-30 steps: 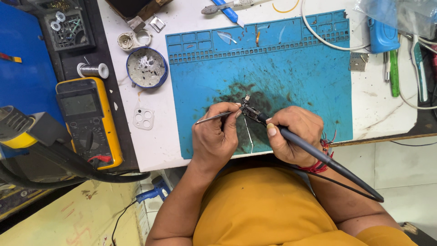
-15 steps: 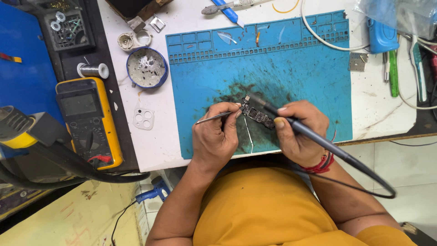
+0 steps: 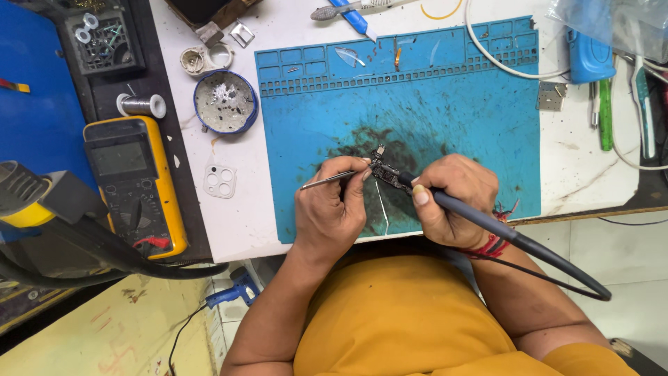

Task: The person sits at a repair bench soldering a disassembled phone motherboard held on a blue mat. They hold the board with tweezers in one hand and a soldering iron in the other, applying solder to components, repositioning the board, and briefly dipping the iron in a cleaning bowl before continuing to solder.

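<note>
Small circuit board (image 3: 387, 174): on blue mat (image 3: 473, 104), dark-stained centre patch, betw. both hands. Left hand (image 3: 334, 212): fingers pinched on tweezers (image 3: 327, 182), tips at board's left edge. Right hand (image 3: 452, 198): fingers wrapped round soldering iron (image 3: 487, 223), tip on board. Mat's upper half open; near tabletop (image 3: 243, 223) edge just below hands; multimeter (image 3: 136, 184) well left

Left hand (image 3: 332, 212) pinches tweezers (image 3: 330, 181), tips on a small circuit board (image 3: 387, 171) lying on the stained blue mat (image 3: 473, 125). Right hand (image 3: 452, 198) grips a black soldering iron (image 3: 487, 223) like a pen, tip at the same board, cord trailing off to its right. Left of the left hand: yellow multimeter (image 3: 136, 184), a white camera bezel (image 3: 220, 182), a round dish of bits (image 3: 225, 102) and a solder spool (image 3: 141, 106) further out.
</note>
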